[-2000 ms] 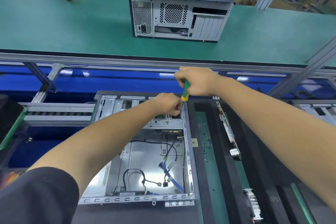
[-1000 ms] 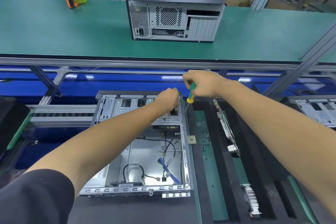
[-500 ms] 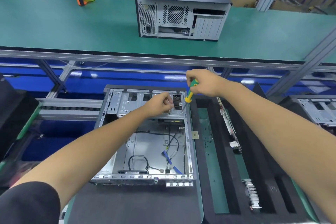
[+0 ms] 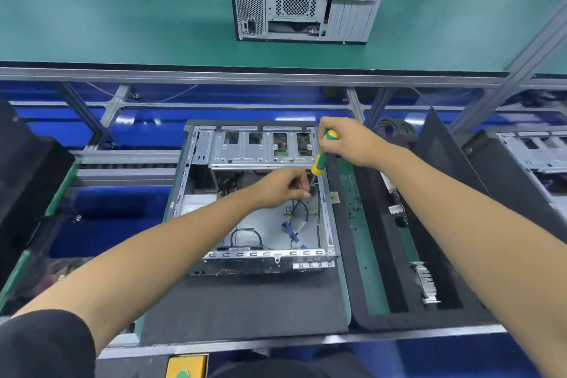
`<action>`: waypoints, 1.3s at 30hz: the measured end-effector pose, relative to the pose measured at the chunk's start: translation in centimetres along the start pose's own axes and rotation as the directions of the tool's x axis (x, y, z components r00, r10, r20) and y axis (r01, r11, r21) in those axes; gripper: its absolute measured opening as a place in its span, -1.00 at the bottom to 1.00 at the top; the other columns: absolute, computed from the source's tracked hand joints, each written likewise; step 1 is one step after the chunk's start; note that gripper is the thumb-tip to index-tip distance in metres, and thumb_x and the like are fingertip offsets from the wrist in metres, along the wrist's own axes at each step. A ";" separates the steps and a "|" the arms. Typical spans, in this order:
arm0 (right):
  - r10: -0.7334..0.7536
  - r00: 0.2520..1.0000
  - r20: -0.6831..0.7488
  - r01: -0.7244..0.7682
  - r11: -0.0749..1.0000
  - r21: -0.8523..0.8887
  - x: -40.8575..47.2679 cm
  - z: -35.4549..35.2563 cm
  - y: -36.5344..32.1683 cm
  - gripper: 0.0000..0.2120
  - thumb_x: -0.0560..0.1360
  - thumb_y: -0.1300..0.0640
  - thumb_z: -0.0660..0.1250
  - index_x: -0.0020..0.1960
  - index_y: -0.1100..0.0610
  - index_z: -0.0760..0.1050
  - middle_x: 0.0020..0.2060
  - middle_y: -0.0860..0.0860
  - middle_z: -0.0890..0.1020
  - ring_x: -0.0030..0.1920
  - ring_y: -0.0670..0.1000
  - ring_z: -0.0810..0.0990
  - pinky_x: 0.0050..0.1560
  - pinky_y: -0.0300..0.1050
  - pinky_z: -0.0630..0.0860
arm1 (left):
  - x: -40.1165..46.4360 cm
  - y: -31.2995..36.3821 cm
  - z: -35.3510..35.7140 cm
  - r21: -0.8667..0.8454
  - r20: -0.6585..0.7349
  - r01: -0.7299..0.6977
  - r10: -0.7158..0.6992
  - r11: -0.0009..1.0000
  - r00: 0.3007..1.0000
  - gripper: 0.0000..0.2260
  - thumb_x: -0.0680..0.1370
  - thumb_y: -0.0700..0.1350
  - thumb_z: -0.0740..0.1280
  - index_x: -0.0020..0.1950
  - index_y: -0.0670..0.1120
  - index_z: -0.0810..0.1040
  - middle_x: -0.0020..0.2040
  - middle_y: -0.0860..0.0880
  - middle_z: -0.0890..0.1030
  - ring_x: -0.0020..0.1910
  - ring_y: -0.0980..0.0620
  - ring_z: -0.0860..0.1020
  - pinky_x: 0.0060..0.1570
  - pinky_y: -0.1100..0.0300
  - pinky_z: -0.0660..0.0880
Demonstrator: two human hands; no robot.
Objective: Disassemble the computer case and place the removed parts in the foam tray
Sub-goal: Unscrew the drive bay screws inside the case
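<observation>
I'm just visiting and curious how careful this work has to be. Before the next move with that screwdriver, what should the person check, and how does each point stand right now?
1. Screwdriver gripped firmly by the right hand: ok.
2. Tip seated in a screw: cannot tell, the left hand hides it.
3. Left hand pinching something small by the tip: ok, though what it is cannot be told.
4. Open case lying flat: ok.
5. Foam tray beside the case, with free slots: ok.
6. Cables clear of the tip: cannot tell.
</observation>
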State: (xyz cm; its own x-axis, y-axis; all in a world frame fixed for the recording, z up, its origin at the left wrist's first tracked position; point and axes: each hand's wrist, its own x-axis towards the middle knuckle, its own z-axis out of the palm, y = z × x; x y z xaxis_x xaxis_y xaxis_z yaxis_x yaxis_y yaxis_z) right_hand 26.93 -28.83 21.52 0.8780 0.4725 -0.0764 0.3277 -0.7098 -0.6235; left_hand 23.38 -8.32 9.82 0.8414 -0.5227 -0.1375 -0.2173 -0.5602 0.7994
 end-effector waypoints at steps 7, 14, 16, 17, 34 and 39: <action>0.084 0.993 -0.087 -0.084 0.996 0.002 -3.9 -0.8 1.2 -0.92 0.48 0.08 0.34 -0.16 0.04 0.46 -0.17 0.07 0.68 -0.11 0.26 0.60 -0.04 0.26 0.56 | -1.0 2.6 3.6 0.014 -0.057 -0.065 0.066 0.998 0.996 -0.89 0.54 -0.12 0.52 -0.06 -0.06 0.60 -0.08 -0.06 0.70 -0.08 -0.02 0.64 -0.05 0.13 0.55; 0.109 0.954 -0.281 -0.161 0.972 -0.171 -8.5 -3.0 5.1 -0.75 0.37 -0.15 0.24 -0.18 0.03 0.42 -0.27 -0.03 0.66 -0.18 0.06 0.58 -0.16 -0.04 0.42 | 1.0 7.0 9.7 0.303 0.034 -0.130 0.126 0.944 0.991 -0.89 0.52 -0.14 0.51 0.02 -0.07 0.67 -0.05 0.05 0.67 -0.04 0.05 0.62 0.01 0.09 0.56; 0.115 0.952 -0.284 -0.182 0.958 -0.221 -10.2 -2.7 6.8 -0.78 0.41 -0.14 0.25 -0.19 0.01 0.39 -0.33 -0.03 0.60 -0.25 0.03 0.56 -0.24 -0.07 0.37 | 1.9 8.0 12.5 0.418 0.098 -0.118 0.084 0.901 0.992 -0.87 0.54 -0.11 0.49 0.06 -0.01 0.62 0.01 0.05 0.67 0.01 0.02 0.61 0.01 0.04 0.57; 0.120 0.953 -0.278 -0.193 0.948 -0.253 -11.1 -2.5 7.6 -0.78 0.42 -0.13 0.25 -0.20 0.01 0.38 -0.35 -0.04 0.58 -0.27 0.02 0.55 -0.28 -0.08 0.34 | 2.3 8.4 13.9 0.487 0.126 -0.106 0.051 0.867 0.991 -0.85 0.54 -0.08 0.47 0.08 0.02 0.60 0.03 0.06 0.67 0.03 0.00 0.61 -0.01 0.05 0.56; 0.211 0.963 -0.168 -0.262 0.875 -0.407 -16.5 -0.6 14.6 -0.81 0.50 -0.12 0.23 -0.11 -0.02 0.36 -0.37 -0.06 0.56 -0.36 -0.03 0.51 -0.36 -0.09 0.25 | 4.5 7.3 25.9 0.710 0.197 0.072 -0.294 0.701 0.935 -0.77 0.61 -0.19 0.36 0.24 0.04 0.59 0.14 -0.01 0.67 0.14 -0.08 0.61 0.15 0.12 0.42; 0.202 0.966 -0.159 -0.251 0.872 -0.419 -15.8 -0.9 14.5 -0.81 0.50 -0.13 0.22 -0.12 -0.02 0.37 -0.38 -0.07 0.57 -0.37 -0.02 0.53 -0.35 -0.10 0.27 | 4.4 7.5 25.3 0.715 0.294 0.030 -0.339 0.698 0.894 -0.67 0.63 -0.26 0.30 0.36 0.00 0.54 0.22 -0.04 0.64 0.21 -0.11 0.59 0.23 0.05 0.48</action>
State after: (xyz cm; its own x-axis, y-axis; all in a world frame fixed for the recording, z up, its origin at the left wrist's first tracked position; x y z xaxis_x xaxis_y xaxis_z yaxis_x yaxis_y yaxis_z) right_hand 18.10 -47.02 14.37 0.9701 0.2303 -0.0762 0.2116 -0.9570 -0.1985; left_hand 12.96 -31.08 0.38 0.6803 -0.4657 -0.5660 -0.4801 -0.8666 0.1360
